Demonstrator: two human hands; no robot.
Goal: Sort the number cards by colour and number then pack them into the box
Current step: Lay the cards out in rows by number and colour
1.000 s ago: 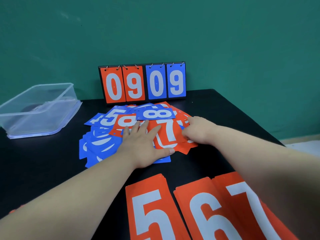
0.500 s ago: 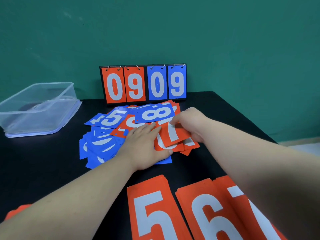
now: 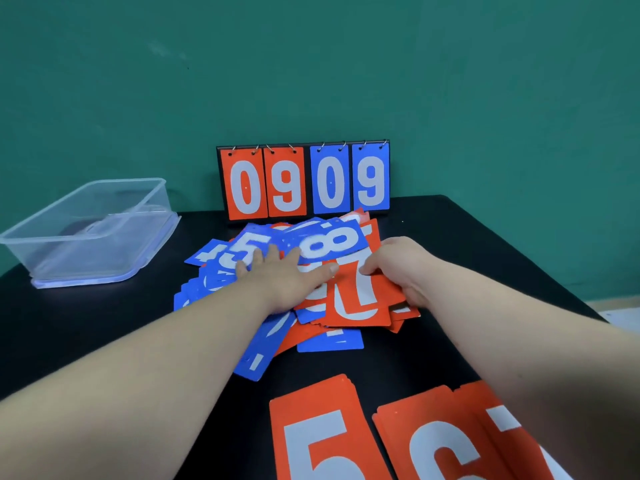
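Head view: the mixed pile of number cards [image 3: 263, 344] lies mid-desk [image 3: 86, 313], with the clear box [image 3: 86, 233] far left. The left hand [image 3: 287, 277] presses flat on the pile, its grip open and empty. The right hand [image 3: 398, 271] pinches the red 7 card [image 3: 360, 296] at its right edge. The cards look thin, light, stiff and slick, so they are probably best lifted by an edge.

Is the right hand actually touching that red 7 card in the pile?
Touching. The head view shows the right hand pinching the red 7 card, thumb on its face, fingers curled round its edge.
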